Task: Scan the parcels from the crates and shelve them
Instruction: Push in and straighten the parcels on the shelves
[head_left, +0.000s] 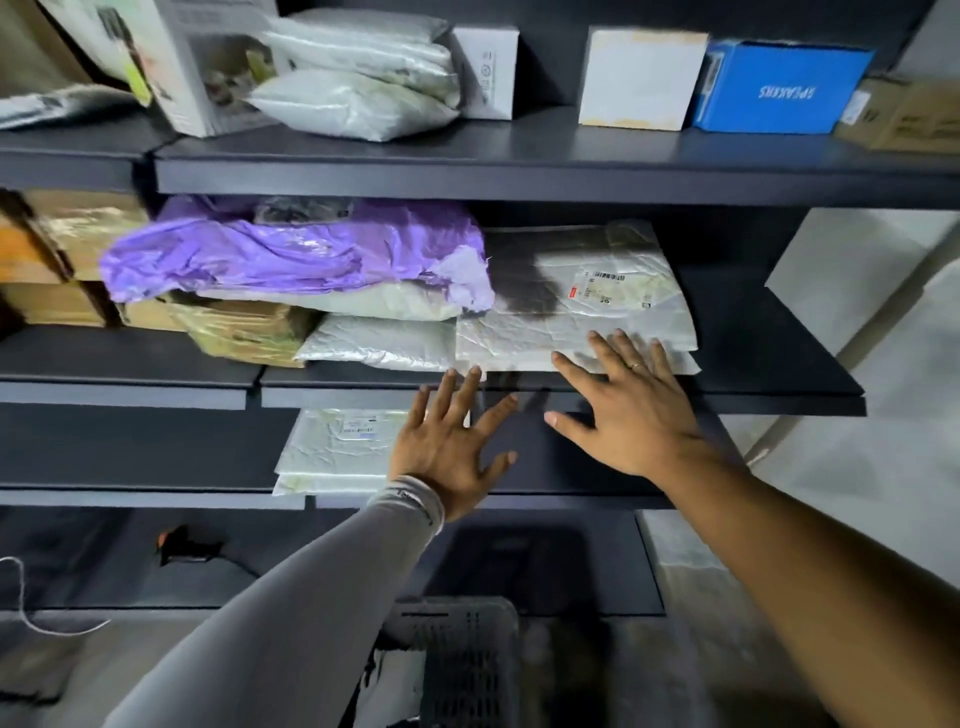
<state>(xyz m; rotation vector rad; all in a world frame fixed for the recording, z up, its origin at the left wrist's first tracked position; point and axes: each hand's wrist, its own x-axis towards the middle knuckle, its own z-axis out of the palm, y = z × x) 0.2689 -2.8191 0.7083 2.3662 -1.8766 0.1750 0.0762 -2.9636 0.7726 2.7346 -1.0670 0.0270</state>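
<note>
A: Status on the hands?

B: Both spread wide, holding nothing. Right hand (631, 410) is up at the front edge of the middle shelf (779, 353), fingertips (605, 345) over the near edge of the white parcel (582, 312). Can't tell if they actually press on it. Left hand (449, 452) is lower, in front of the shelf lip, fingers splayed, grey sleeve (311, 597) on that arm.

A: Parcel position?

B: Flat on the middle shelf, label (605, 286) up, right of centre. It lies on another white mailer whose edge shows below it. Just to its left: a purple bag (291, 249) on top of more white mailers.

A: Anything else shelved?

B: Two flat white parcels (337, 447) on the shelf below, left of the left hand. Top shelf has white bags, white boxes and a blue box (779, 88).

A: Crate?

B: Grey slotted crate (457, 660) on the floor, below the left forearm. Contents are too blurred to read.
</note>
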